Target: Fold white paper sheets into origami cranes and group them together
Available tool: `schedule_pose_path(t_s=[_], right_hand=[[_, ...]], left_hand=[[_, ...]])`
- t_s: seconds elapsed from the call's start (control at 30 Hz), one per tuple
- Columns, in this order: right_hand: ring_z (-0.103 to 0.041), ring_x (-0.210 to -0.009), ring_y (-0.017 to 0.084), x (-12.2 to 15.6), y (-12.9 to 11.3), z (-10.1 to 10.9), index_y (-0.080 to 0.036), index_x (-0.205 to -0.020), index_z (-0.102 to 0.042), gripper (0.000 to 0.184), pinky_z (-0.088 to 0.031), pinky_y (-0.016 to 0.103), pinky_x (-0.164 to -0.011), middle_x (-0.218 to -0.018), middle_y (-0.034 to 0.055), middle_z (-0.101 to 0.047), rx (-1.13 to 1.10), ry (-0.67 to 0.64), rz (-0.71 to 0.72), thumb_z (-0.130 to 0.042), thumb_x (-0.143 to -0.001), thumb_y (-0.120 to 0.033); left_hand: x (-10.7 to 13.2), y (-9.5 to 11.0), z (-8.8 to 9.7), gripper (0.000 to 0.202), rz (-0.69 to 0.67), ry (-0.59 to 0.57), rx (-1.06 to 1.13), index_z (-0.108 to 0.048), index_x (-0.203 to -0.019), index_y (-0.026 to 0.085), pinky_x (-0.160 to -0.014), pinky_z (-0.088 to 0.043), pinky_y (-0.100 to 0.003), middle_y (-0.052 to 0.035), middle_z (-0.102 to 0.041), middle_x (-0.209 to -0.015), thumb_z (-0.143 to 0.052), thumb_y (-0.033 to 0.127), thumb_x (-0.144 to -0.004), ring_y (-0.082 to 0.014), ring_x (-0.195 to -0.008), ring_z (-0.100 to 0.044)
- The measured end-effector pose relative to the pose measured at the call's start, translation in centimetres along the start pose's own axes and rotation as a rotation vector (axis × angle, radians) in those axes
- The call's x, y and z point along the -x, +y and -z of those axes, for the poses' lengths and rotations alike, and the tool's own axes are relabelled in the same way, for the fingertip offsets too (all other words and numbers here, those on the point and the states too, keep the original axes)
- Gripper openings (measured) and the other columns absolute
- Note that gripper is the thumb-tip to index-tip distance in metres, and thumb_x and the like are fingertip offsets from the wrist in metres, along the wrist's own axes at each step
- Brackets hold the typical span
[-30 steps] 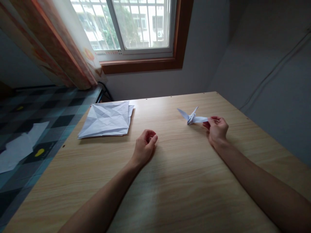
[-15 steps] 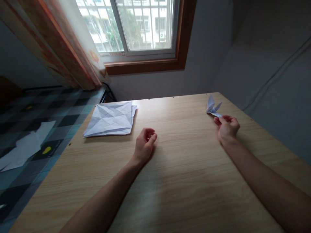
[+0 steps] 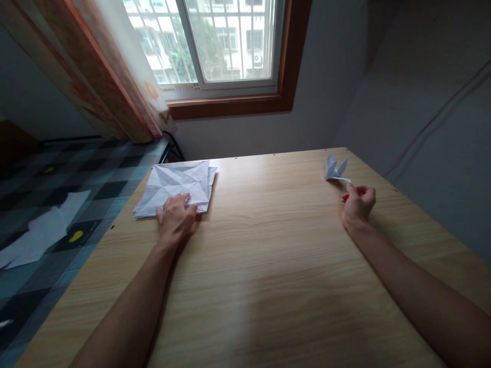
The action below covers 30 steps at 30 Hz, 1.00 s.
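My left hand point(image 3: 175, 217) lies over the front edge of a stack of creased white paper sheets point(image 3: 180, 181), its fingers apart and touching the top sheet. Fold lines cross that sheet. Over at the right, my right hand point(image 3: 359, 203) is closed, with thumb and fingers pinched at the near tip of a white folded paper crane point(image 3: 334, 168). The crane stands near the table's far right corner with its wings up. Exactly how the fingertips meet its tip is hard to see.
The wooden table point(image 3: 249, 266) spans the space before me. On the left, a bed with a checked cover point(image 3: 115, 166) holds loose white paper pieces point(image 3: 46, 230). Beyond the table are a barred window point(image 3: 233, 46), an orange curtain point(image 3: 103, 66) and a wall cable point(image 3: 433, 120).
My left hand has moved left from the bare tabletop onto the paper stack, and its fingers have spread. My right hand and the crane have shifted only slightly.
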State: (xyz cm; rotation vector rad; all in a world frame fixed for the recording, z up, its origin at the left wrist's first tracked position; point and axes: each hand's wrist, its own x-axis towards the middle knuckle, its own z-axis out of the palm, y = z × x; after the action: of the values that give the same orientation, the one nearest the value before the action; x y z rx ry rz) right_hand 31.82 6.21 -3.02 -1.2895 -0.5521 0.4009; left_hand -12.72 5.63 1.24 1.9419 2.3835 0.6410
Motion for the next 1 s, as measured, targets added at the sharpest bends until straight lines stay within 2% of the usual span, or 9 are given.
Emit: schedule_pose_path(t_s=[0.13, 0.3, 0.43, 0.5, 0.57, 0.67, 0.8, 0.87, 1.0], right_hand=[[-0.043, -0.047, 0.005, 0.3, -0.1, 0.0, -0.023, -0.079, -0.038, 0.028, -0.032, 0.015, -0.039, -0.071, -0.0079, -0.045, 0.004, 0.076, 0.028, -0.065, -0.070, -0.024], [-0.044, -0.048, 0.006, 0.2, 0.0, 0.1, -0.022, -0.079, -0.040, 0.025, -0.034, 0.015, -0.041, -0.069, -0.0079, -0.046, 0.014, 0.072, 0.034, -0.063, -0.068, -0.023], [-0.044, -0.048, 0.006, 0.3, 0.0, 0.2, -0.022, -0.079, -0.041, 0.024, -0.035, 0.016, -0.041, -0.069, -0.0081, -0.046, 0.012, 0.070, 0.039, -0.061, -0.065, -0.021], [-0.043, -0.048, 0.006, 0.5, -0.2, 0.3, -0.022, -0.079, -0.041, 0.024, -0.035, 0.016, -0.042, -0.069, -0.0083, -0.046, 0.013, 0.063, 0.044, -0.061, -0.065, -0.021], [-0.043, -0.048, 0.006, 0.8, -0.4, 0.3, -0.022, -0.079, -0.041, 0.025, -0.035, 0.017, -0.042, -0.069, -0.0085, -0.046, 0.013, 0.050, 0.053, -0.061, -0.064, -0.022], [-0.042, -0.049, 0.006, 1.2, -0.7, 0.4, -0.022, -0.079, -0.041, 0.025, -0.035, 0.018, -0.043, -0.070, -0.0081, -0.046, 0.013, 0.030, 0.080, -0.062, -0.065, -0.024], [-0.047, -0.056, 0.007, 1.5, -1.2, 0.7, -0.021, -0.083, -0.046, 0.028, -0.039, 0.020, -0.051, -0.075, -0.0069, -0.049, 0.046, -0.067, 0.150, -0.066, -0.063, -0.024], [-0.050, -0.063, 0.009, 1.4, -1.4, 1.0, -0.021, -0.090, -0.050, 0.033, -0.043, 0.022, -0.057, -0.079, -0.0054, -0.052, 0.112, -0.187, 0.218, -0.068, -0.062, -0.023], [-0.057, -0.073, 0.013, 1.3, -1.9, 1.4, -0.019, -0.098, -0.058, 0.034, -0.049, 0.027, -0.066, -0.091, 0.0004, -0.061, 0.199, -0.391, 0.289, -0.068, -0.067, -0.025]], left_hand=[[0.0, -0.3, -0.4, 0.046, 0.006, 0.007, -0.036, -0.059, -0.129, 0.019, -0.110, -0.025, -0.062, -0.0146, -0.052, -0.142, -0.048, 0.027, -0.085, -0.0346, -0.131, -0.045], [0.0, -0.6, -0.4, 0.029, 0.024, 0.070, -0.030, -0.073, -0.106, 0.023, -0.103, -0.035, -0.053, -0.0109, -0.064, -0.129, -0.053, 0.031, -0.086, -0.0332, -0.121, -0.055], [0.3, -0.5, 0.2, 0.026, 0.009, 0.385, 0.100, -0.072, -0.102, 0.022, -0.110, -0.025, -0.053, -0.0094, -0.068, -0.123, -0.050, 0.028, -0.092, -0.0289, -0.119, -0.057], [1.0, 0.2, 0.5, 0.027, -0.097, 0.542, 0.172, -0.071, -0.103, 0.022, -0.114, -0.019, -0.051, -0.0094, -0.067, -0.124, -0.047, 0.031, -0.095, -0.0265, -0.122, -0.056], [2.3, 1.8, 0.6, 0.025, -0.268, 0.564, 0.230, -0.071, -0.101, 0.023, -0.116, -0.018, -0.049, -0.0074, -0.068, -0.122, -0.048, 0.031, -0.095, -0.0240, -0.123, -0.056], [4.9, 5.0, 0.5, 0.021, -0.617, 0.377, 0.290, -0.071, -0.098, 0.028, -0.116, -0.022, -0.048, -0.0023, -0.070, -0.119, -0.050, 0.029, -0.094, -0.0217, -0.125, -0.055], [7.6, 8.4, -0.3, 0.018, -0.954, -0.042, 0.411, -0.072, -0.097, 0.027, -0.109, -0.038, -0.042, -0.0033, -0.072, -0.115, -0.056, 0.031, -0.090, -0.0213, -0.120, -0.059], [8.1, 8.8, -0.7, 0.018, -1.015, -0.157, 0.458, -0.072, -0.096, 0.026, -0.107, -0.040, -0.042, -0.0039, -0.073, -0.113, -0.055, 0.028, -0.091, -0.0210, -0.118, -0.061], [8.3, 7.8, -0.9, 0.026, -0.978, -0.295, 0.471, -0.074, -0.088, 0.028, -0.108, -0.037, -0.049, -0.0030, -0.072, -0.116, -0.050, 0.017, -0.087, -0.0229, -0.122, -0.059]])
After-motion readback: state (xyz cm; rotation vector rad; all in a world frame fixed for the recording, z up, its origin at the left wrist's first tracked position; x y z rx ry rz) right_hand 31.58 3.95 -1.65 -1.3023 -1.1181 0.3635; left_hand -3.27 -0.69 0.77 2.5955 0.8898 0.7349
